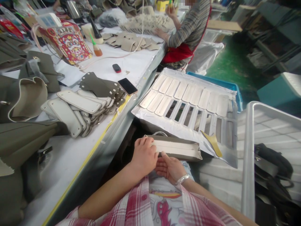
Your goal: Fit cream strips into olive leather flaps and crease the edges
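Two hands meet at a taupe piece with a cream face: the left hand grips its left end, fingers curled over; the right hand sits at its lower edge, thumb against it, fingers half-curled, grip indeterminable. The piece extends rightward from both. Beyond it, a slotted rack carries pale strips. Left: a white-covered worktable bearing stacked panels. Farther out: a striped-sleeved co-worker and green floor.

Slotted tray blocks ahead, table left; dark gap between perhaps passable
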`<state>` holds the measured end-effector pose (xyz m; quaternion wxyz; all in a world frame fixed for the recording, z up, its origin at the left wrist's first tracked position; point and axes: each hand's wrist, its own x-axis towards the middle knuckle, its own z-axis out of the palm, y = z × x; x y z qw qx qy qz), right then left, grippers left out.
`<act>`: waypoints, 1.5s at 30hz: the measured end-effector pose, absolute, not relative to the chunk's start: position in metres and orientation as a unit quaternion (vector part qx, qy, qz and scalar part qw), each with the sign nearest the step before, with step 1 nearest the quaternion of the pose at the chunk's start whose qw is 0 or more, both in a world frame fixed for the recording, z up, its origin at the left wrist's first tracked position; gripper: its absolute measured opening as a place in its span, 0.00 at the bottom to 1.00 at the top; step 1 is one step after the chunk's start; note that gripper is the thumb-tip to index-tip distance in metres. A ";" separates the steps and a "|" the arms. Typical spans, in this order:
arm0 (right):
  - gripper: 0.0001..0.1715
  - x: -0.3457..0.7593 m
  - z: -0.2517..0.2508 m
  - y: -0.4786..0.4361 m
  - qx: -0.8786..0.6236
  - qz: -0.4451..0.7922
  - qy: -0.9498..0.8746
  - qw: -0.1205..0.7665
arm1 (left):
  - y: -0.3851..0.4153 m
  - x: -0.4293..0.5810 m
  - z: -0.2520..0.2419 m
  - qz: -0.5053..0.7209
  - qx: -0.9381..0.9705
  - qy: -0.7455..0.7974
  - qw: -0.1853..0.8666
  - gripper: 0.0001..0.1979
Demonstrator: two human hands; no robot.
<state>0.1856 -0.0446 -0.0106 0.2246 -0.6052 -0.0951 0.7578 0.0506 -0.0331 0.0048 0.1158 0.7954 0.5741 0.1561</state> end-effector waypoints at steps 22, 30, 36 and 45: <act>0.24 0.140 -0.013 -0.041 -0.609 0.754 -0.124 0.212 | -0.033 0.010 -0.015 0.235 0.804 0.519 0.168 0.09; 0.25 0.122 -0.019 -0.039 -0.584 0.769 -0.144 0.216 | -0.038 -0.001 -0.022 0.308 0.750 0.550 0.198 0.06; 0.29 0.143 -0.014 -0.042 -0.583 0.778 -0.147 0.181 | -0.041 0.008 -0.019 0.282 0.768 0.542 0.192 0.20; 0.30 0.307 0.002 -0.057 -0.537 0.795 -0.194 0.205 | -0.018 0.070 -0.015 0.152 0.883 0.436 0.083 0.29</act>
